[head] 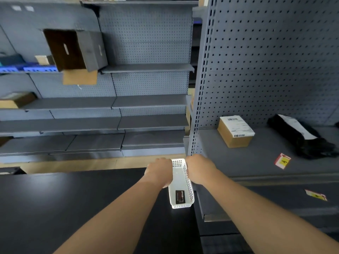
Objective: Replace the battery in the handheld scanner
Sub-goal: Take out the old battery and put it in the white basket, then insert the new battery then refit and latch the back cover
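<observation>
A narrow white perforated basket (189, 187) rests on the far right part of a black table (73, 198). A flat black battery (180, 197) with a label lies inside it near the front end. My left hand (159, 172) is curled against the basket's left wall near the far end. On the opposite side, my right hand (199, 170) is curled against the right wall. The fingers of both hands are hidden from me, so whether they grip the basket is unclear. No scanner is visible.
Grey pegboard shelving runs along the back. To the right, a grey shelf (247, 162) carries a cardboard box (235, 132) with a white label, a black bag (300, 136) and a red-and-yellow tag (282, 160). An open carton (73, 50) hangs at upper left.
</observation>
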### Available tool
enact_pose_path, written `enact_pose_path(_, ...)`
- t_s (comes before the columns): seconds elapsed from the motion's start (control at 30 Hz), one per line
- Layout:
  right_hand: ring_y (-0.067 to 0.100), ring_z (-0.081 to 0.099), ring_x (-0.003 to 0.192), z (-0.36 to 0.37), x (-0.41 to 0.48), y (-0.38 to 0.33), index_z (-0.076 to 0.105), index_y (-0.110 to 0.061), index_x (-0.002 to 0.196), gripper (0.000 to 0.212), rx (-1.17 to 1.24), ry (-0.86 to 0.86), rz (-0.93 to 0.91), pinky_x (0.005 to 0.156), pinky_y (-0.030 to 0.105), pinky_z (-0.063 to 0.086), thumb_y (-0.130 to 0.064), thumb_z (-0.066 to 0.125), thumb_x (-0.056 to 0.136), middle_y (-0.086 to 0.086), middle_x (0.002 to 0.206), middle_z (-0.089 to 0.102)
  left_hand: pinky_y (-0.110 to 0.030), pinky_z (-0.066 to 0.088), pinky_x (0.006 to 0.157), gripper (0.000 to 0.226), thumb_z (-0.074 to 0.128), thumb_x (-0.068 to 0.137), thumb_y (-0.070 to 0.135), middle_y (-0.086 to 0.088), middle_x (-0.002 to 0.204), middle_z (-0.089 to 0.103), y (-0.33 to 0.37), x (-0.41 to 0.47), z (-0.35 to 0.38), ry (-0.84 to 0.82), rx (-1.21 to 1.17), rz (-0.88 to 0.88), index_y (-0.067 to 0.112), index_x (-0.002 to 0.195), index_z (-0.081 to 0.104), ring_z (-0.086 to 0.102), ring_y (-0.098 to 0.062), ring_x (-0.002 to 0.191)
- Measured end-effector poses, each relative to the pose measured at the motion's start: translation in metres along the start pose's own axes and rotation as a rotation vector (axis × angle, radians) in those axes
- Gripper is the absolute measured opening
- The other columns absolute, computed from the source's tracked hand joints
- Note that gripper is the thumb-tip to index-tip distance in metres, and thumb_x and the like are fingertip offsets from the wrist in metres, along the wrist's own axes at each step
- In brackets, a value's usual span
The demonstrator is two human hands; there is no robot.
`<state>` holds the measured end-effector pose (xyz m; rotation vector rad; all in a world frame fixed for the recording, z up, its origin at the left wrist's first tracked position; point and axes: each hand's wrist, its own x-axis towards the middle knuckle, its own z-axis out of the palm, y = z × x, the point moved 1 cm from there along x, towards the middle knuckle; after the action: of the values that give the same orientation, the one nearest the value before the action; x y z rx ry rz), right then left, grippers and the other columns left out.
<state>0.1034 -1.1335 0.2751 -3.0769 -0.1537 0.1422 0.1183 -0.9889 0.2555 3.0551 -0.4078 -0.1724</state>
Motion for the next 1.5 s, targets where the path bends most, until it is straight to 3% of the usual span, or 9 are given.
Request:
enact_pose_path(0.17,0.027,0.064,0.079,-0.004,-0.001,-0.024,0.065,-0.010,0.099,0.017,-0.078,0.005,-0.067,0.060,0.032,0.048,-0.006,0.055,0.086,0.009,0.093,0.064,-0.039,0.043,0.079,0.026,0.052,0.092,0.014,-0.010,0.116,0.056,-0.021,-0.020,-0.009,0.021,0.025,-0.033,0.011,0.119,0.053,0.054,-0.031,0.105)
enact_pose_path(0.33,0.027,0.066,0.084,0.011,0.009,-0.102,0.066,-0.013,0.102,0.017,-0.130,-0.042,-0.269,0.062,0.030,0.048,-0.011,0.058,0.087,0.008,0.097,0.067,-0.040,0.041,0.085,0.028,0.051,0.092,0.015,-0.009,0.120,0.057,-0.089,-0.071,-0.003,-0.003,-0.005,-0.244,0.013,0.120,0.053,0.054,-0.031,0.109)
enact_pose_path(0.5,0.028,0.066,0.094,0.043,-0.006,-0.247,0.064,-0.015,0.112,0.024,-0.126,-0.088,-0.626,0.076,0.037,0.054,-0.015,0.059,0.088,0.007,0.109,0.067,-0.039,0.038,0.078,0.028,0.054,0.091,0.018,-0.009,0.121,0.054,-0.197,-0.185,0.017,-0.035,-0.044,-0.575,0.013,0.119,0.054,0.052,-0.032,0.111)
enact_pose_path(0.63,0.031,0.064,0.104,0.065,-0.054,-0.381,0.062,-0.014,0.119,0.030,-0.112,-0.138,-0.908,0.084,0.041,0.054,-0.014,0.057,0.089,0.008,0.118,0.065,-0.042,0.042,0.084,0.027,0.053,0.090,0.017,-0.010,0.121,0.056,-0.276,-0.304,0.036,-0.063,-0.079,-0.862,0.012,0.117,0.054,0.052,-0.032,0.114)
enact_pose_path(0.87,0.033,0.062,0.102,0.092,-0.151,-0.591,0.060,-0.011,0.113,0.027,-0.242,-0.195,-1.304,0.075,0.040,0.049,-0.007,0.050,0.088,0.011,0.115,0.062,-0.042,0.051,0.084,0.024,0.051,0.091,0.015,-0.008,0.117,0.062,-0.390,-0.484,0.063,-0.072,-0.116,-1.188,0.014,0.114,0.059,0.061,-0.031,0.108)
enact_pose_path(1.03,0.034,0.063,0.101,0.105,-0.201,-0.711,0.063,-0.008,0.109,0.026,-0.241,-0.211,-1.403,0.074,0.038,0.049,-0.008,0.051,0.086,0.013,0.112,0.064,-0.042,0.046,0.085,0.026,0.051,0.092,0.018,-0.009,0.120,0.059,-0.471,-0.579,0.075,-0.072,-0.121,-1.342,0.013,0.117,0.057,0.057,-0.031,0.113)
enact_pose_path(1.17,0.036,0.066,0.093,0.110,-0.223,-0.788,0.062,-0.010,0.090,0.014,-0.284,-0.242,-1.446,0.065,0.033,0.045,-0.005,0.051,0.082,0.015,0.103,0.067,-0.040,0.042,0.078,0.021,0.049,0.093,0.020,-0.009,0.116,0.059,-0.529,-0.629,0.077,-0.040,-0.161,-1.416,0.013,0.111,0.057,0.055,-0.031,0.109)
enact_pose_path(1.3,0.036,0.066,0.095,0.124,-0.234,-0.852,0.062,-0.011,0.099,0.017,-0.351,-0.263,-1.492,0.068,0.035,0.048,-0.008,0.053,0.085,0.015,0.104,0.066,-0.038,0.040,0.076,0.021,0.049,0.094,0.026,-0.009,0.115,0.059,-0.574,-0.660,0.085,-0.015,-0.201,-1.451,0.014,0.109,0.056,0.055,-0.030,0.108)
enact_pose_path(1.5,0.034,0.066,0.100,0.152,-0.231,-0.945,0.062,-0.012,0.108,0.024,-0.385,-0.268,-1.555,0.080,0.037,0.054,-0.007,0.053,0.086,0.013,0.110,0.067,-0.042,0.046,0.084,0.025,0.050,0.094,0.030,-0.009,0.116,0.058,-0.652,-0.688,0.096,-0.040,-0.227,-1.500,0.013,0.111,0.056,0.055,-0.031,0.110)
